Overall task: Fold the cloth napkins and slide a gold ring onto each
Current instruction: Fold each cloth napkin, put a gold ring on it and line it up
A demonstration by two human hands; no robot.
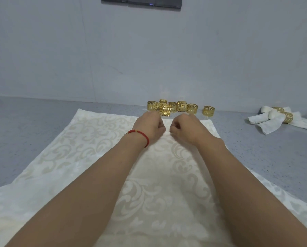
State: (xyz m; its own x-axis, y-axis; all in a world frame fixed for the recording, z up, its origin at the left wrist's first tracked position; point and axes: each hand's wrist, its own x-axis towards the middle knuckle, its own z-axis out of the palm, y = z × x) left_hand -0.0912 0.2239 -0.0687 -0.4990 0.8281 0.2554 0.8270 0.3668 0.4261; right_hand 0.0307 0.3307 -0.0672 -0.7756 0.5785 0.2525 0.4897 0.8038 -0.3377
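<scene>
A large cream napkin [88,150] with a pale scroll pattern lies spread flat on the grey table [24,125]. Both hands are side by side over its far middle. My left hand [149,126] and my right hand [184,127] have curled fingers that pinch a small ridge of the cloth between them. A red cord bracelet circles my left wrist. Several gold rings [174,106] with cut-out key patterns cluster just beyond the napkin's far edge, and one gold ring [209,110] stands apart to the right.
At the far right lie finished napkins [274,118], folded into bows, each with a gold ring around its middle. A grey wall [149,50] rises right behind the rings. A dark device is mounted at the top of the wall.
</scene>
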